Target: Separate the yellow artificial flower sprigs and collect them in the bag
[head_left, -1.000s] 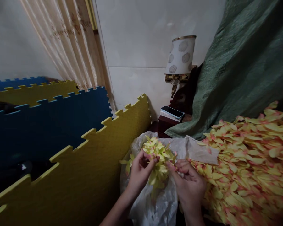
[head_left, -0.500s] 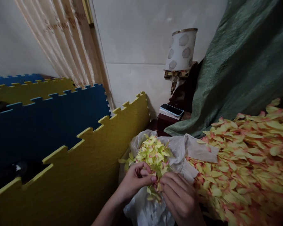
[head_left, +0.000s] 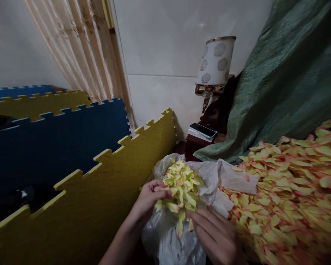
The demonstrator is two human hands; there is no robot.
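Note:
In the head view, a bunch of yellow-green artificial flower petals (head_left: 182, 175) with pink tips lies on a clear plastic bag (head_left: 173, 243). At the bunch's left side my left hand (head_left: 151, 197) is closed, thumb and forefinger pinching a yellow petal piece. My right hand (head_left: 213, 226) sits at the lower right of the bunch, fingers pressed together around the edge of a petal; its fingertips are partly hidden. Several petals hang between the two hands. A large heap of yellow and pink petals (head_left: 287, 191) spreads out to the right.
A yellow foam mat (head_left: 121, 176) stands upright along the left, with a blue mat (head_left: 71, 143) behind it. A phone (head_left: 202, 130) lies on a dark wooden ledge. Green cloth (head_left: 253, 99) hangs at the right, beside a wall lamp (head_left: 216, 62).
My hands have moved apart: the left went up and left, the right slightly down and right. The petals between them are now spread and more exposed.

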